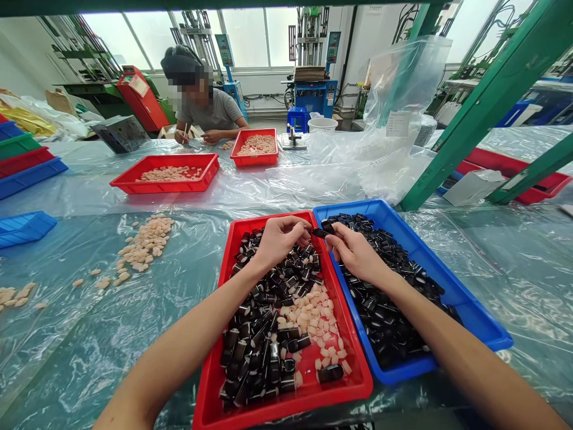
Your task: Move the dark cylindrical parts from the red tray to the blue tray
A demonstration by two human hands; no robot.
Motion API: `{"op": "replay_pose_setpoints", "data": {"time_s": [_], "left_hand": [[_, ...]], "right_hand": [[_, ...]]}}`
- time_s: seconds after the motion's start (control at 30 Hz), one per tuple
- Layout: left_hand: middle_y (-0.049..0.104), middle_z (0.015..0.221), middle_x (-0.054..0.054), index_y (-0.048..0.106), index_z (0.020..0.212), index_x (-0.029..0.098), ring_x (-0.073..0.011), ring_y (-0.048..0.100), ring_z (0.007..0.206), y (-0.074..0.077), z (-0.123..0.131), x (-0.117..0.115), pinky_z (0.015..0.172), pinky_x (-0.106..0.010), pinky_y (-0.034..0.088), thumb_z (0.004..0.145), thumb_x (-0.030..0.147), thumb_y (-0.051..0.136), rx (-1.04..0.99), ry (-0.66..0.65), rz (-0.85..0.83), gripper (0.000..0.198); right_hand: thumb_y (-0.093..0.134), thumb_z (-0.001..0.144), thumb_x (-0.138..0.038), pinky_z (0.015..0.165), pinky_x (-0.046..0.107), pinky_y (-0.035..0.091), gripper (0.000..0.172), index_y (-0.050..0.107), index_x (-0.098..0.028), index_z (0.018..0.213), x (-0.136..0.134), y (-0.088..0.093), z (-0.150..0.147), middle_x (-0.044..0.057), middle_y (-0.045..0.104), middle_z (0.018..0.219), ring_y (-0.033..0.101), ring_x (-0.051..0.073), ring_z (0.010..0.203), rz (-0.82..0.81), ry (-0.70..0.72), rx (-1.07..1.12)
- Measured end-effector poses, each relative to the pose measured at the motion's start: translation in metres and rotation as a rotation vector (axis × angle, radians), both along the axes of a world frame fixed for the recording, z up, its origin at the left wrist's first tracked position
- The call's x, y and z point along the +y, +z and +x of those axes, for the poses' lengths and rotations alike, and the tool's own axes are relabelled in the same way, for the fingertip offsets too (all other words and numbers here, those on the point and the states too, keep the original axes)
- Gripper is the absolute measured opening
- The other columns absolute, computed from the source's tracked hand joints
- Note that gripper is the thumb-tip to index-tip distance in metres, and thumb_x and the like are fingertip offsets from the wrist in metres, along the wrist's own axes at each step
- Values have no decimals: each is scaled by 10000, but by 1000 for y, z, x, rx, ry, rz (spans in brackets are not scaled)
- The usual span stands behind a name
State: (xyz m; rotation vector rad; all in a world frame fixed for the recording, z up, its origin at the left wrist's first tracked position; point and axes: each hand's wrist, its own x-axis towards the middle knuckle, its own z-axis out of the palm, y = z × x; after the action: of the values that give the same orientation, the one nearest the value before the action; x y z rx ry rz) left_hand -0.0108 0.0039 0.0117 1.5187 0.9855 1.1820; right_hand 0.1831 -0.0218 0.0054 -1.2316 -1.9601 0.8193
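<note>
My left hand [281,237] and my right hand [353,251] meet above the seam between two trays, both pinched on a small black part [320,232]. The red tray [286,400] under my left arm holds several black cylindrical parts [259,340] and a patch of pale pink pieces [313,316]. The blue tray [465,304] under my right arm is filled with black parts [385,322].
Clear plastic sheeting covers the table. Loose pink pieces [143,245] lie to the left. Two more red trays [165,173] of pink pieces stand farther back, where another person [201,101] sits working. Green frame struts [483,101] rise at right; blue and red bins are stacked at far left.
</note>
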Motion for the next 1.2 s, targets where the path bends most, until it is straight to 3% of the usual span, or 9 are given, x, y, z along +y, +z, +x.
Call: {"op": "replay_pose_setpoints", "data": {"time_s": [0.23, 0.37, 0.43, 0.67, 0.87, 1.2], "left_hand": [[672, 631, -18, 713, 766, 126, -101, 581, 545, -5, -1, -2, 524, -206, 460, 809, 235, 586, 291, -153, 117, 173], [684, 647, -13, 742, 783, 169, -124, 577, 561, -3, -2, -7, 557, -233, 425, 788, 210, 617, 688, -268, 336, 132], [715, 713, -26, 757, 852, 189, -143, 603, 607, 0, -3, -9, 602, -253, 435, 828, 209, 587, 784, -264, 430, 173], [765, 890, -54, 741, 991, 170, -166, 677, 746, 4, 0, -7, 687, -265, 502, 880, 200, 534, 508, 110, 398, 236], [766, 920, -55, 741, 1069, 167, -147, 670, 739, -1, -2, -5, 706, -254, 521, 903, 246, 531, 391, -71, 354, 279], [747, 769, -42, 789, 947, 170, -123, 617, 645, 2, -6, -4, 588, -218, 469, 834, 222, 582, 414, -130, 282, 242]], "right_hand": [[410, 969, -344, 597, 267, 357, 225, 450, -218, 787, 1, 2, 0, -37, 524, 610, 479, 138, 549, 13, -39, 9], [410, 966, -322, 584, 260, 340, 208, 441, -220, 787, 2, 2, 0, -35, 536, 629, 486, 137, 551, 13, -37, -15], [411, 965, -313, 575, 259, 330, 203, 431, -223, 784, 2, 3, 0, -33, 535, 630, 486, 139, 551, 12, -29, -46], [401, 987, -325, 570, 263, 328, 200, 464, -218, 829, 3, 5, 5, -22, 546, 625, 504, 154, 554, 45, -39, -125], [418, 999, -288, 635, 272, 373, 142, 527, -197, 986, 2, -1, 3, 46, 652, 800, 598, 194, 703, 108, 65, -306], [436, 1003, -296, 610, 291, 368, 150, 537, -185, 1011, 0, -1, 8, 93, 696, 861, 660, 245, 741, 168, 119, -502]]}}
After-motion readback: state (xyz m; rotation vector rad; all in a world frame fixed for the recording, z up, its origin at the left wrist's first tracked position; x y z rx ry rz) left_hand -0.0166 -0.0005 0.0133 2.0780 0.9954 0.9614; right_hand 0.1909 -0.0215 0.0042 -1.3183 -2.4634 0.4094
